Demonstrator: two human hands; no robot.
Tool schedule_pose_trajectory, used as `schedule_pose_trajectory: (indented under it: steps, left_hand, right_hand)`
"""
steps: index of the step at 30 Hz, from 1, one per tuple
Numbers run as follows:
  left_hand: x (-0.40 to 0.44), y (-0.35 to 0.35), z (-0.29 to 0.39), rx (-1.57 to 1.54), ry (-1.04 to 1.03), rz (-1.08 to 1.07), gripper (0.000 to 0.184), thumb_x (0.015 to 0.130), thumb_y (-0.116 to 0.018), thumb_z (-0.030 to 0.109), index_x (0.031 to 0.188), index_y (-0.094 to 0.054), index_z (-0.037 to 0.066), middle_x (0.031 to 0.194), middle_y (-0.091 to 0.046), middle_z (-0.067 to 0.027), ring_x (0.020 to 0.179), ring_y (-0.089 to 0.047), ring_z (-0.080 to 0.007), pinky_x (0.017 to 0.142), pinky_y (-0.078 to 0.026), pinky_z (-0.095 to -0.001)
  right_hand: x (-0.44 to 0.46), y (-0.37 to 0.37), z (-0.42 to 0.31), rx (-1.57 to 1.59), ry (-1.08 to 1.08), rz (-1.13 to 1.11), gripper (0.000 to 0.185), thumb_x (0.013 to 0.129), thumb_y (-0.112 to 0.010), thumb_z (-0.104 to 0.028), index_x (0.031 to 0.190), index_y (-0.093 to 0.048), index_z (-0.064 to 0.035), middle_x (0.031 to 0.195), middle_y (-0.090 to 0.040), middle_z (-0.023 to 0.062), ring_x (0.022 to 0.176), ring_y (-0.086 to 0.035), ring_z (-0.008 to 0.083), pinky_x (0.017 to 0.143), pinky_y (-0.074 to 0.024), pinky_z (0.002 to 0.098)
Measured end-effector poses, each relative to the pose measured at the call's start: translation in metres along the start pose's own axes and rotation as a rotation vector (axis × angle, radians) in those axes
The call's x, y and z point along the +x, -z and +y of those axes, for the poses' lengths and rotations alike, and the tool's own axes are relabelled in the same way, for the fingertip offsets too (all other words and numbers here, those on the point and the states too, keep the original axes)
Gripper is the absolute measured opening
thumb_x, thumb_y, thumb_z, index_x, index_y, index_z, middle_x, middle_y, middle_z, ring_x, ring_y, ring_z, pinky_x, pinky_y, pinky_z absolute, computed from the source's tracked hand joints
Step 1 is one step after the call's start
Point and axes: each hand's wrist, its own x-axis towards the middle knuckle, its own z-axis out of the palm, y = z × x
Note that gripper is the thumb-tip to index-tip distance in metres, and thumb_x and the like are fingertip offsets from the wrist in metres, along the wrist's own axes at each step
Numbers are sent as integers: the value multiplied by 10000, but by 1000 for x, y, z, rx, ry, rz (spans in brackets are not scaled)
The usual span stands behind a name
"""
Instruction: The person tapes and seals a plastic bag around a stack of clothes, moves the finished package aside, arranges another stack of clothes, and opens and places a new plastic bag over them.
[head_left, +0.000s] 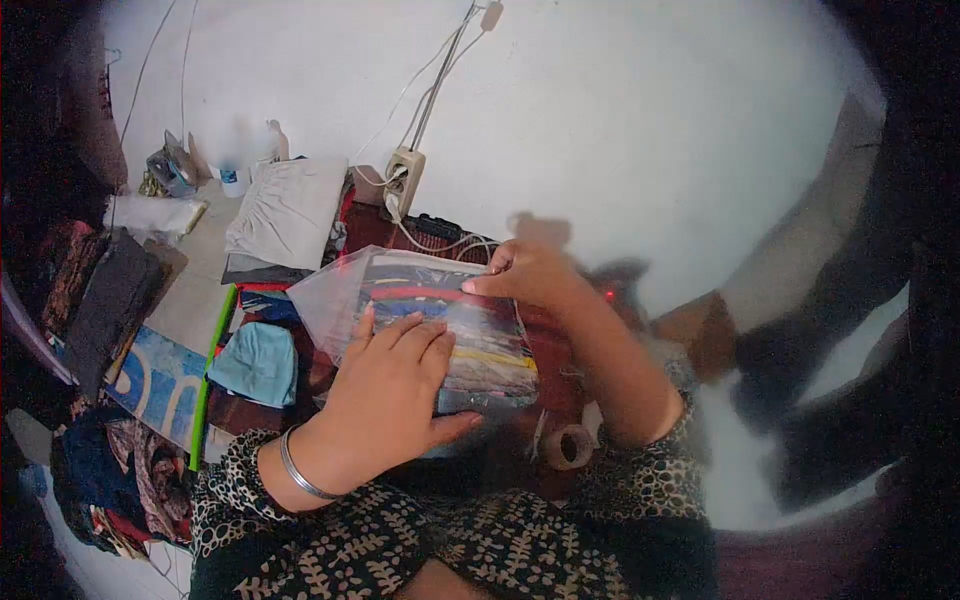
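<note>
Head view: one clear plastic bag (327, 288), centre of the scene, close before the person; flap spread to the left. Contents: folded clothes (490, 335), stacked in bands of dark blue, red, grey and yellow.

Left hand (390, 395), with silver bangle (293, 470) at the wrist: laid across the bag's near left part, fingers extended and released, palm down. Right hand (530, 275): at the far right corner of the bag, thumb on top, fingers curled, grasping the edge.

To the left: light blue folded cloth (255, 363), beside a long green strip (210, 390). Far left: pale gathered garment (285, 215), folded. Near left: heap of clothes (120, 470), mixed colours.

Far side, by the white wall (640, 120): power strip (404, 175), with white plugs inserted. Near right: roll of tape (553, 450), standing close to the right sleeve.
</note>
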Motion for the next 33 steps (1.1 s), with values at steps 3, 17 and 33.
schedule_pose_trajectory:
  steps: [3, 17, 33]
  left_hand:
    - [0, -2, -1, -21, 9, 15, 728, 671, -737, 465, 1195, -521, 9, 1221, -539, -157, 1180, -485, -336, 1033, -277, -593]
    - [0, -4, 0, 35, -2, 6, 720, 709, -698, 488, 1193, -525, -17, 1227, -541, -166, 1188, -483, -331, 1046, -267, -579]
    - [-11, 22, -37, 20, -67, 126, 668, 736, -704, 401, 1273, -507, 57, 1304, -510, -165, 1172, -507, -319, 1029, -321, -525]
  right_hand:
    - [-1, 7, -9, -178, -135, -53, 607, 602, -783, -558, 823, -659, -6, 760, -648, 120, 721, -612, 229, 666, -481, 342]
    - [9, -31, 46, 572, -203, -150, 860, 752, -728, -444, 1396, -339, -26, 1238, -510, 199, 1091, -508, 264, 897, -425, 379]
    - [27, -38, 123, 740, -158, 237, 633, 857, -607, -414, 1324, -454, -15, 1309, -498, 204, 1189, -487, 320, 971, -399, 403]
